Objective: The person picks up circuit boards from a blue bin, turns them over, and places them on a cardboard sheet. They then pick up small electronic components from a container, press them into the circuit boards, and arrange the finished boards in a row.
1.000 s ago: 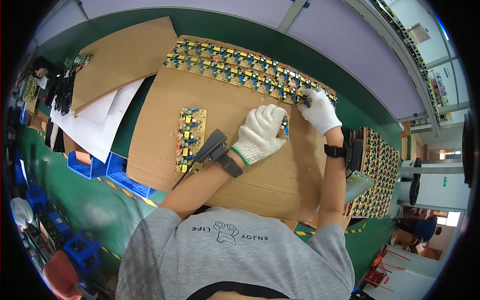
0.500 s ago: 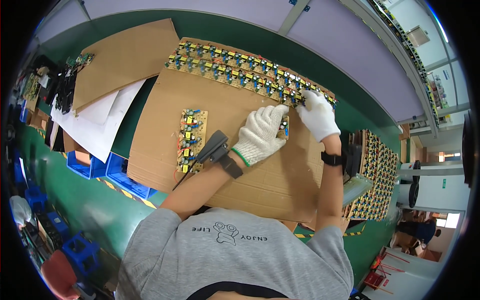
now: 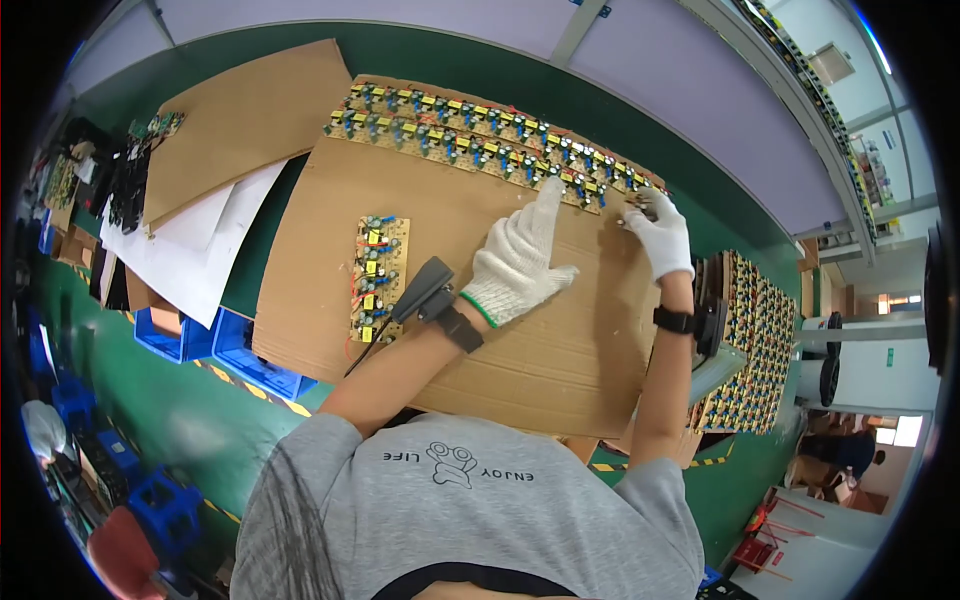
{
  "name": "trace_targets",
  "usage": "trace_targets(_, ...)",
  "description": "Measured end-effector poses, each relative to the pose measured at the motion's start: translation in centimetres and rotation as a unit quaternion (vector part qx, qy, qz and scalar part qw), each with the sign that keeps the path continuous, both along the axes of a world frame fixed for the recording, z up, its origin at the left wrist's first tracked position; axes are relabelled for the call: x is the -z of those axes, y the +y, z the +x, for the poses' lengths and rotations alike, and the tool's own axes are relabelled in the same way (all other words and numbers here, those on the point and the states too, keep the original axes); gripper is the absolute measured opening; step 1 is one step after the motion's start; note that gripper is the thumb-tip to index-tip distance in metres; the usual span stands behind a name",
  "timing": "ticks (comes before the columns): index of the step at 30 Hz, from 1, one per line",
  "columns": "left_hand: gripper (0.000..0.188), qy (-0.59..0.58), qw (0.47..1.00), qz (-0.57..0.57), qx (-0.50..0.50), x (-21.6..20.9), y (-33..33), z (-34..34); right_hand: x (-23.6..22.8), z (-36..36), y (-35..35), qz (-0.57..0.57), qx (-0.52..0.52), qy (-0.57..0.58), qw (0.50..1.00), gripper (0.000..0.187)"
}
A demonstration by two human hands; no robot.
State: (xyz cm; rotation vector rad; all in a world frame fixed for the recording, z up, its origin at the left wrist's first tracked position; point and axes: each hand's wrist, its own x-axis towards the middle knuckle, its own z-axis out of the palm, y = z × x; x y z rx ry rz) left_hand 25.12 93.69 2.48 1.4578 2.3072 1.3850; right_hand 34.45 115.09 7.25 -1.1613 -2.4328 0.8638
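My left hand (image 3: 513, 258), in a white knit glove with a green cuff, is over the cardboard with its fingers apart. Its index finger stretches toward the lower row of circuit boards (image 3: 440, 148) and nothing is in its grip. At the right end of the rows, my right hand (image 3: 661, 236), also in a white glove, pinches a small circuit board (image 3: 642, 208), mostly hidden by the fingers. To the left of my left wrist lies a strip of joined circuit boards (image 3: 379, 278) with yellow, blue and green parts.
A large cardboard sheet (image 3: 520, 370) covers the green bench. Another cardboard piece (image 3: 240, 130) lies over white sheets (image 3: 190, 240) at the left. Blue bins (image 3: 250, 355) stand below the front left edge. More circuit boards (image 3: 760, 340) are stacked at the right.
The small board beside my left hand is gone from the cardboard, and a small board is now in my right hand, which has shifted right. My left hand has spread its fingers.
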Motion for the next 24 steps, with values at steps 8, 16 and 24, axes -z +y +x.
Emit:
trace_targets(8,0.102,0.021,0.999,0.028,-0.023,0.0,-0.1,0.0,1.9,0.4,1.6,0.043,-0.109,-0.044,0.992,0.061)
trace_targets(16,0.089,0.042,0.99,-0.133,-0.025,-4.1,-2.2,3.0,2.2,-0.7,1.2,0.019,-0.137,-0.06,0.989,0.048)
trace_targets(24,0.09,0.145,0.911,-0.338,-0.186,-10.0,-10.4,1.9,2.2,-1.1,-0.3,0.094,-0.158,-0.089,0.979,0.05)
